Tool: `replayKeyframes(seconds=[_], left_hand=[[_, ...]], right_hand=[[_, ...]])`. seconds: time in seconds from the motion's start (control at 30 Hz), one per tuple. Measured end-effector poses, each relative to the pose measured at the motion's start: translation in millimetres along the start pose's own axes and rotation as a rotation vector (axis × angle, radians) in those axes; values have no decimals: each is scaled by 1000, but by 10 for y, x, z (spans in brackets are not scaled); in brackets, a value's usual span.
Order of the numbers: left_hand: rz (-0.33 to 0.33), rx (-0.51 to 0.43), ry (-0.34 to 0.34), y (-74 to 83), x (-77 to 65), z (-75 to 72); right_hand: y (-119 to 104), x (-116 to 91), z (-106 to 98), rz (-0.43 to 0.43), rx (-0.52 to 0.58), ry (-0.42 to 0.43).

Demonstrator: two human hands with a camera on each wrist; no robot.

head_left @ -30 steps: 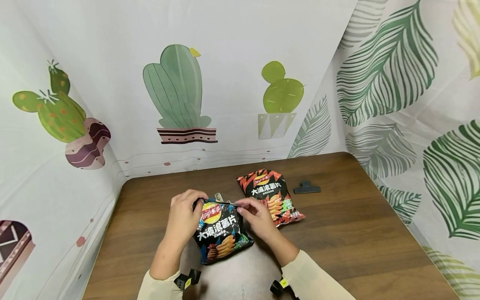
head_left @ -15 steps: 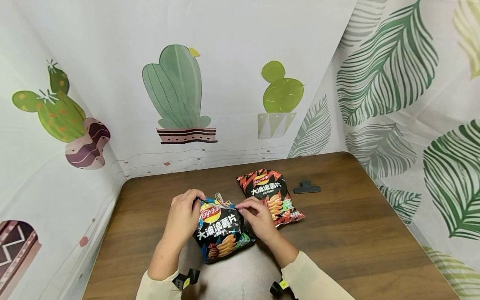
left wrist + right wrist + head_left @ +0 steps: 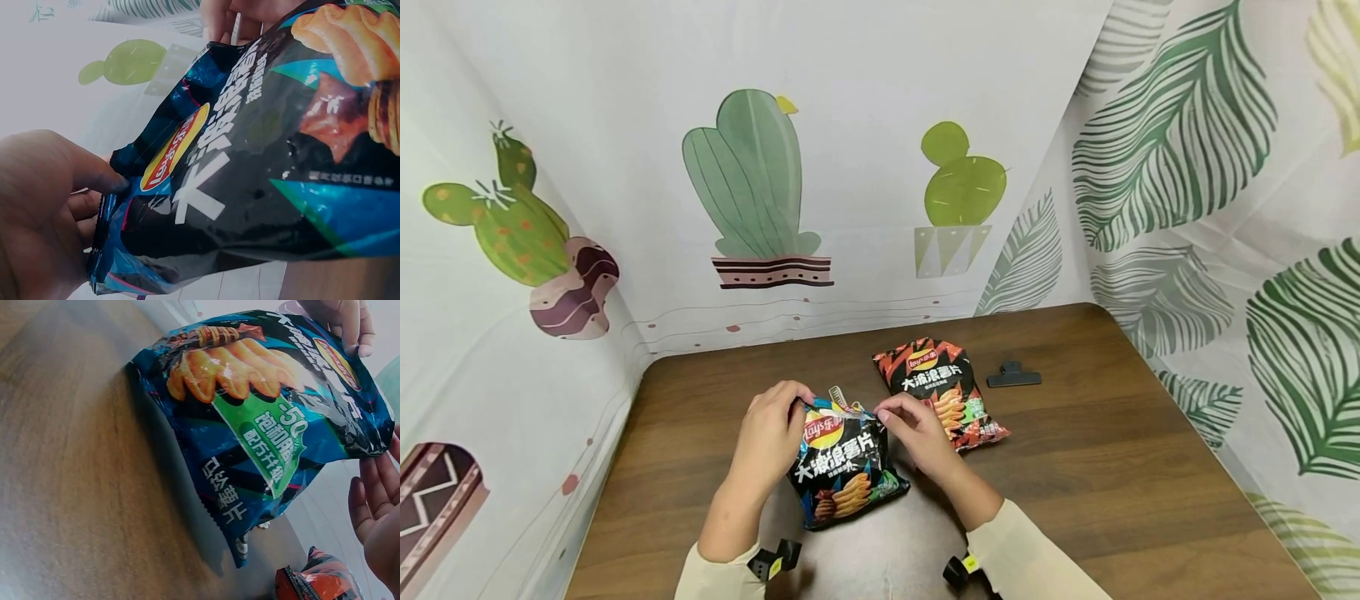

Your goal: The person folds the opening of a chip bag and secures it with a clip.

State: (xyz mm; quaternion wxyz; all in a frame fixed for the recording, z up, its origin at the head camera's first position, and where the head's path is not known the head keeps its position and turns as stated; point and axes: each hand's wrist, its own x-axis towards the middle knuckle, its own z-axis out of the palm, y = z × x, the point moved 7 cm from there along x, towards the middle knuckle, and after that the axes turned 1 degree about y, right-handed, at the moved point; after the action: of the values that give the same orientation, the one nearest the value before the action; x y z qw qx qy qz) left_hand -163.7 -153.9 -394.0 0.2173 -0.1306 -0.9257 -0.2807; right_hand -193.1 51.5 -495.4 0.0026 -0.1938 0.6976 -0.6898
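A black and blue bag of Lay's potato chips (image 3: 846, 471) stands tilted on the table with its printed front facing me. My left hand (image 3: 767, 433) pinches its top left corner, thumb on the front, as the left wrist view shows on the blue foil (image 3: 140, 219). At the top right corner, my right hand (image 3: 917, 429) pinches the edge between thumb and fingers. Crinkled, shiny foil runs along the top edge between both hands. In the right wrist view the bag's lower corner (image 3: 234, 515) hangs near the table. Whether the top is sealed, I cannot tell.
Behind my right hand lies a red and black bag of chips (image 3: 928, 379). A black clip (image 3: 1013, 377) is to its right on the brown wooden table (image 3: 1097, 450). A small pale lettered piece (image 3: 837, 395) shows just behind the held bag. Printed curtains hang around the table.
The bag's top edge has shifted from a thin dark line to a wider band of blue and shiny foil. My right hand has moved slightly to the right; the left keeps its hold.
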Motion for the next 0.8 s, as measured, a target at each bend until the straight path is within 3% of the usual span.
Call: replayKeyframes(seconds=[0.23,0.47,0.63,0.8], left_hand=[[-9,-18,-2,4,-4,-1],[-30,-59,-25,-6,-16,0],[-75,-52,-51,-23,-19,5],[-71,21,-83,-32,-28,15]], right_hand=[[2,11,43,81,-113,-78],[-12,5,54,120,-104,-56],[9,-1,67,83,-96,-34],[-5,-11,69,26,-74,-14]])
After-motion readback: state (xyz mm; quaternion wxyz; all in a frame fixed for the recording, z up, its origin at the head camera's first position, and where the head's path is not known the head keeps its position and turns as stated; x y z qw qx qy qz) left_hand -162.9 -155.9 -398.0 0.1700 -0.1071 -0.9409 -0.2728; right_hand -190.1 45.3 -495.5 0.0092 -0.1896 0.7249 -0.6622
